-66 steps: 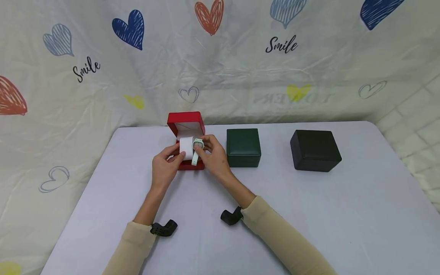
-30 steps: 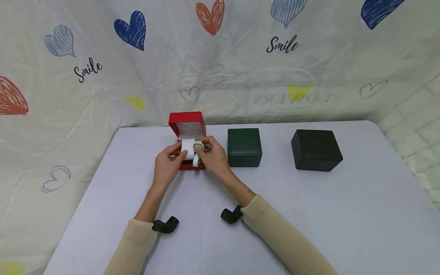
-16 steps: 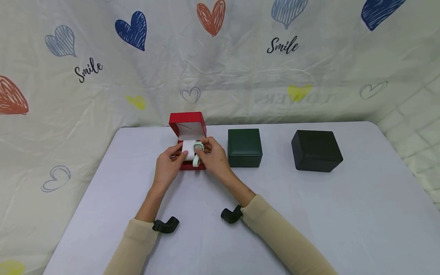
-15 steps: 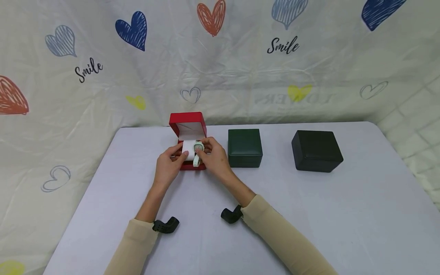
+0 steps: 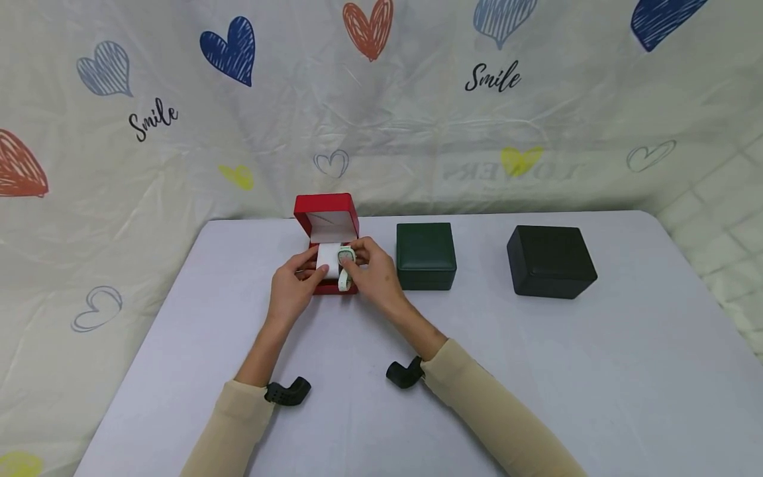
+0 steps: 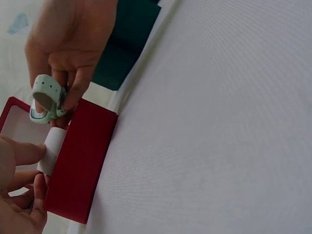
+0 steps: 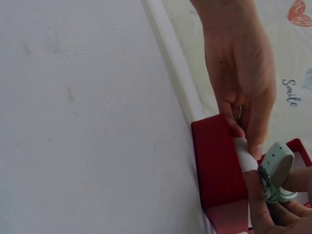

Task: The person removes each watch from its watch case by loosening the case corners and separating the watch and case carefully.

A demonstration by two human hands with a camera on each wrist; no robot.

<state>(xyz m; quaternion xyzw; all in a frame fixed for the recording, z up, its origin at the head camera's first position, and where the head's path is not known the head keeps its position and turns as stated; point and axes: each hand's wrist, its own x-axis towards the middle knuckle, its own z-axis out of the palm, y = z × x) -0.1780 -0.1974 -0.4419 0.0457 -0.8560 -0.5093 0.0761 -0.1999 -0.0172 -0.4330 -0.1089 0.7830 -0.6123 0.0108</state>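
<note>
A red watch box stands with its lid up at the back left of the table. My left hand pinches a white watch cushion at the box's left side, thumb in front. To the right of the cushion, my right hand holds a mint-green wristwatch between thumb and fingers, its face up and its strap hanging toward me. In the left wrist view the watch strap curves with its holes showing, just above the end of the cushion. The buckle shows in the right wrist view.
A closed dark green box stands close to the right of my right hand. Farther right is a closed black box. White cloth covers the table, and a curtain printed with hearts hangs behind it.
The loose lower end of the watch strap has swung slightly right and curls more. Both hands keep their holds with little movement, and the boxes stay in place.
</note>
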